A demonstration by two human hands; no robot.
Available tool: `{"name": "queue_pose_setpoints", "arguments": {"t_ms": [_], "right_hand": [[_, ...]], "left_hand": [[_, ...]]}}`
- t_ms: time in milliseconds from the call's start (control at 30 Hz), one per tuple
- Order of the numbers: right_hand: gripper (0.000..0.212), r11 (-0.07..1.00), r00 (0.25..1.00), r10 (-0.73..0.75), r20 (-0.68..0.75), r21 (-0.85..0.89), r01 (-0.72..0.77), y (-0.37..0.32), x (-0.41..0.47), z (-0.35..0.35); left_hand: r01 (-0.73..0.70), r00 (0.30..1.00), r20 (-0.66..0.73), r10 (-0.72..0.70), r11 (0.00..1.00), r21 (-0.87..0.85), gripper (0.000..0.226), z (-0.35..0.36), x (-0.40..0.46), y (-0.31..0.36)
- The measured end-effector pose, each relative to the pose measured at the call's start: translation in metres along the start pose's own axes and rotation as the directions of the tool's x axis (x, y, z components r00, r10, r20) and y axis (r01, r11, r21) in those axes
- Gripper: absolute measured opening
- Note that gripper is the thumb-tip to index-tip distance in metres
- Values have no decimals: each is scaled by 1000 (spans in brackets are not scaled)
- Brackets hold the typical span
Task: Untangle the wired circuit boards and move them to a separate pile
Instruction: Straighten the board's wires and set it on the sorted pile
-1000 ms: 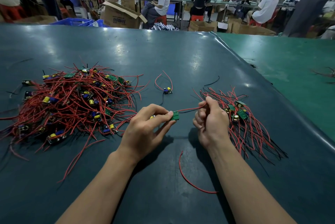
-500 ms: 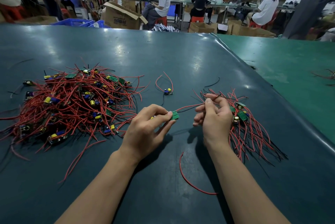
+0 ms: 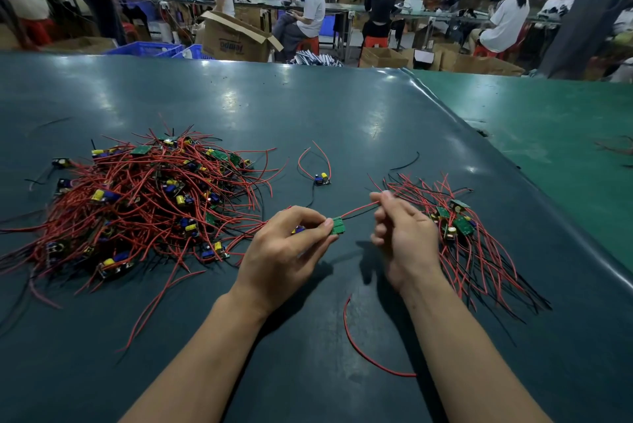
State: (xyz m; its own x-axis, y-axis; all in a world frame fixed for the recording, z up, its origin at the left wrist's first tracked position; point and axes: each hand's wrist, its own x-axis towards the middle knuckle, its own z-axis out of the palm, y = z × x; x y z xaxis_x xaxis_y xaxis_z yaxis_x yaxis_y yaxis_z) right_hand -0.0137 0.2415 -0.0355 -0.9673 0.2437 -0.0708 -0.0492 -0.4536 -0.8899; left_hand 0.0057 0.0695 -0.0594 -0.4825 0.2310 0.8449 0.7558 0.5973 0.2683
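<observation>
The left hand (image 3: pixel 286 244) pinches a small green circuit board (image 3: pixel 338 226) above the table (image 3: pixel 308 114), between the big tangled heap (image 3: pixel 144 203) left and smaller pile (image 3: pixel 455 227) right. The right hand (image 3: pixel 402 234) pinches its red wire (image 3: pixel 359 209).

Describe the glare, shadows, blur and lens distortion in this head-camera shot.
Head view: overhead lights leave pale glare patches on the dark table mat; soft shadows fall beneath the left hand and right hand; the tangled pile is sharp, the right hand slightly motion-blurred; the wide-angle lens bows the table's far edge.
</observation>
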Motion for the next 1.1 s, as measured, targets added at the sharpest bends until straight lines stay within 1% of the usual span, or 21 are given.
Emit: {"name": "queue_pose_setpoints", "arguments": {"t_ms": [67,167,267,333,400,467,533,600,667,767,833,900,933,967,1033,1067,1100], "right_hand": [[22,997,991,-63,-115,42,68,-5,4,-5],[26,992,978,-99,-184,63,112,-4,5,-7],[29,995,980,-86,-179,37,94,-1,6,-6],[24,996,986,-92,-142,-14,90,1,7,-6],[19,991,985,-122,-118,-73,114,2,7,-5],[19,981,980,-168,-108,-120,155,2,8,-6],[20,975,974,-198,-112,-124,184,1,8,-7],[27,983,974,-178,-138,-63,171,0,9,-10],[34,991,981,-120,-155,33,126,-2,9,-10],[38,986,981,-40,-187,154,70,-3,10,-10],[39,978,980,-13,-197,199,53,-4,9,-10],[36,975,987,-33,-156,211,66,-7,7,-10],[34,980,993,-45,-105,190,64,-8,6,-10],[39,989,999,-30,-32,142,34,-7,4,-8],[53,996,984,91,150,-25,-88,-3,-4,-3],[52,983,953,165,254,-120,-138,1,-8,1],[44,968,910,220,351,-194,-159,4,-13,4]], "left_hand": [[-18,1000,-1,18,1000,-3,14,1,-1,0],[-51,999,5,51,999,3,13,5,0,0],[-55,998,-6,55,998,12,13,3,-1,0],[-36,999,-34,37,999,17,13,-1,-3,-3],[-16,998,-57,16,1000,11,14,-4,-5,-3],[-16,998,-53,17,1000,7,14,-4,-6,-2],[-29,999,-33,30,1000,11,14,-2,-6,-1],[-27,999,-19,27,1000,12,14,-1,-6,-1],[-16,1000,-21,16,1000,10,13,-1,-5,-4],[-27,999,-22,27,1000,2,14,1,-3,-4],[-48,999,-13,48,999,-10,15,3,-2,-2],[-44,999,-22,44,999,-2,14,3,-2,-2],[-25,999,-42,26,1000,9,13,1,-2,-3],[5,998,-69,-4,1000,17,13,0,-3,-4],[59,991,-121,-56,998,18,15,-4,-3,-6],[64,990,-128,-62,998,13,16,-6,-3,-6],[50,992,-117,-48,999,11,16,-6,-3,-6]]}}
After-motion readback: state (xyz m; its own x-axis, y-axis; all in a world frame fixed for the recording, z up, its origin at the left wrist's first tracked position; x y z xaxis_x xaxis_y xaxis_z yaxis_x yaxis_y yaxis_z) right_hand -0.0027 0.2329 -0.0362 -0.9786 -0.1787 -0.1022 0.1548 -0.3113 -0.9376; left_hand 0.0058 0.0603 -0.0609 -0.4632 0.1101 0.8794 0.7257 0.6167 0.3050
